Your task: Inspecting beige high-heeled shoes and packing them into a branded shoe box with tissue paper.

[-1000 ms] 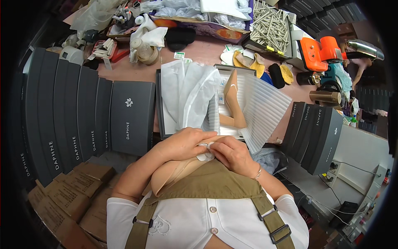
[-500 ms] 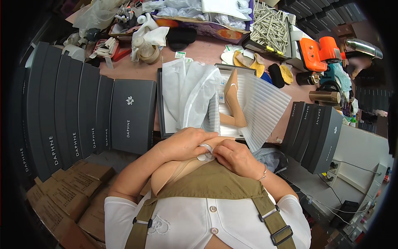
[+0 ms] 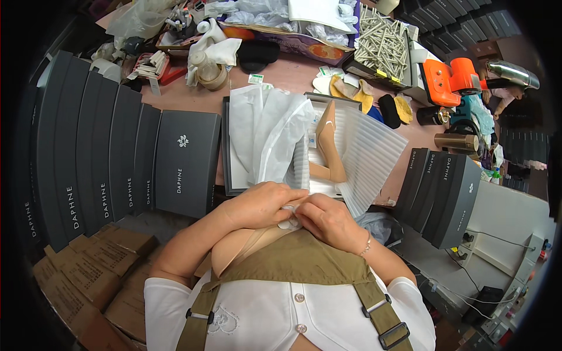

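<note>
Close to my chest, my left hand [image 3: 264,205] is closed around a beige shoe [image 3: 230,251], partly hidden by my forearm and apron. My right hand [image 3: 328,219] meets it from the other side, its fingers pinched at a crumpled white wad [image 3: 287,221] that looks like paper, at the shoe's opening. Just beyond my hands an open shoebox [image 3: 227,169] lies on the table. Inside it a matching beige high-heeled shoe [image 3: 332,153] rests on its side. A white cloth bag [image 3: 263,134] covers the left part, and a ribbed foam sheet [image 3: 374,149] spreads over the right edge.
Dark shoeboxes [image 3: 186,158] stand in a row at left, with more [image 3: 451,202] at right. Brown cartons [image 3: 88,275] lie below left. Along the back are a bin of pale sticks [image 3: 381,44], an orange heat gun [image 3: 442,82], insole-like pads [image 3: 357,93] and a jar [image 3: 209,73].
My hands stay together on the shoe, with my right fingers shifting slightly at the white wad. The whole view has tilted a little.
</note>
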A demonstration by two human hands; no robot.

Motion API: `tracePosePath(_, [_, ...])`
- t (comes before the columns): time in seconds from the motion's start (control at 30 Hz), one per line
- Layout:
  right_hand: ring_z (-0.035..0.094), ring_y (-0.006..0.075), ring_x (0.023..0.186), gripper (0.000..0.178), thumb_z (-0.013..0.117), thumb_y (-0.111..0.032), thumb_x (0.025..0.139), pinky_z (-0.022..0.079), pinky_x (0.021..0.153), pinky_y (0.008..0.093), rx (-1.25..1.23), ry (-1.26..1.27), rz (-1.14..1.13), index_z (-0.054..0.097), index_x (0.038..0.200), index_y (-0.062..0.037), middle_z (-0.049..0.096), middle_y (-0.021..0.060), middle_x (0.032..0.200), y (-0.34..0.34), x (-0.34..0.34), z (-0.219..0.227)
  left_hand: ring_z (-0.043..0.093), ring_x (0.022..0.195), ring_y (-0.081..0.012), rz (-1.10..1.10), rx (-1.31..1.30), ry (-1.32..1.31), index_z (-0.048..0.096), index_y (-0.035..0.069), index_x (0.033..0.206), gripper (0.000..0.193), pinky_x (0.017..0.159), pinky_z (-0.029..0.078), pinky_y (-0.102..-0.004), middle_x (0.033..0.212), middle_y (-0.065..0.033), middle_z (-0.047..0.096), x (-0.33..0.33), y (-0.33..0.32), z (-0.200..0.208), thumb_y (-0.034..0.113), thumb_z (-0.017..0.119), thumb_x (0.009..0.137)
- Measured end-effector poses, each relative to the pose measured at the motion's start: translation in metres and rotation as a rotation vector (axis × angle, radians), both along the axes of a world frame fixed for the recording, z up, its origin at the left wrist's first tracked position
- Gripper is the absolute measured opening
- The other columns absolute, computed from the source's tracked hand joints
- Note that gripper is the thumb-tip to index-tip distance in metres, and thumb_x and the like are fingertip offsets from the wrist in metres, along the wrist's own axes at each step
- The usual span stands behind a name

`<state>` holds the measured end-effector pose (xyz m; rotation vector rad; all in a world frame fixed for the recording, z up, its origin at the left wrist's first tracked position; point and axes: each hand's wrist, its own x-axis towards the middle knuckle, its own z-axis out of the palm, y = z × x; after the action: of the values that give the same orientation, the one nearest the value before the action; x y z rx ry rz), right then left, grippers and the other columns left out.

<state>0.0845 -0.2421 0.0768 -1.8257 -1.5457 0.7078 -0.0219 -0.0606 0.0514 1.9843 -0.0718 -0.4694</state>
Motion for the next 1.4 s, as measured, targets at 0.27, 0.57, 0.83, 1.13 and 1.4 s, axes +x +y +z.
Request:
tracePosePath(0.27, [0.061, 0.0239, 0.073, 0.017, 0.065, -0.007, 0.084, 0.049, 0.064, 0.0320, -0.104, 0.284, -0.239, 0.063, 0.101, -0.0035, 0.061, 0.0105, 0.084, -0.017, 0.012, 0.022, 0.061, 0.091, -0.0355, 0.009, -0.047, -0.023, 0.047, 0.002, 0.134, 0.056, 0.080, 0.048, -0.0392, 0.101, -0.0206, 0.061, 0.002, 0.008, 0.014, 0.015, 0.061, 0.082])
tracePosePath(0.57, [0.059, 0.0273, 0.082, 0.020, 0.069, -0.008, 0.077, 0.047, 0.074, 0.0376, 0.060, 0.051, -0.120, 0.063, 0.096, -0.0049, 0.061, 0.0087, 0.087, -0.009, 0.000, 0.003, 0.061, 0.090, -0.0360, 0.062, -0.121, 0.004, 0.047, 0.001, 0.133, 0.054, 0.079, 0.048, -0.0391, 0.101, -0.0207, 0.061, -0.001, 0.009, 0.011, 0.015, 0.061, 0.082])
tracePosePath(0.83, [0.058, 0.0265, 0.079, 0.016, 0.068, -0.008, 0.077, 0.047, 0.070, 0.0377, 0.085, -0.075, -0.107, 0.061, 0.091, -0.0048, 0.057, 0.0085, 0.084, 0.007, -0.005, -0.002, 0.061, 0.089, -0.0355, 0.081, -0.081, -0.012, 0.052, 0.003, 0.131, 0.051, 0.079, 0.048, -0.0392, 0.099, -0.0206, 0.062, 0.000, 0.004, 0.008, 0.011, 0.060, 0.081])
tracePosePath(1.13, [0.059, 0.0285, 0.075, 0.014, 0.068, -0.007, 0.076, 0.049, 0.064, 0.0373, 0.042, -0.007, -0.117, 0.060, 0.087, -0.0036, 0.057, 0.0102, 0.081, 0.004, -0.005, -0.001, 0.062, 0.089, -0.0350, 0.070, -0.065, 0.025, 0.053, 0.002, 0.129, 0.051, 0.078, 0.049, -0.0387, 0.098, -0.0198, 0.063, 0.001, 0.002, 0.010, 0.008, 0.059, 0.078])
tracePosePath(1.4, [0.058, 0.0288, 0.071, 0.013, 0.068, -0.006, 0.076, 0.047, 0.061, 0.0380, 0.033, 0.023, -0.141, 0.058, 0.084, -0.0031, 0.056, 0.0099, 0.078, -0.002, -0.003, 0.000, 0.062, 0.089, -0.0350, 0.078, -0.073, 0.016, 0.053, 0.001, 0.128, 0.049, 0.079, 0.049, -0.0387, 0.098, -0.0193, 0.063, 0.001, 0.002, 0.010, 0.009, 0.059, 0.080])
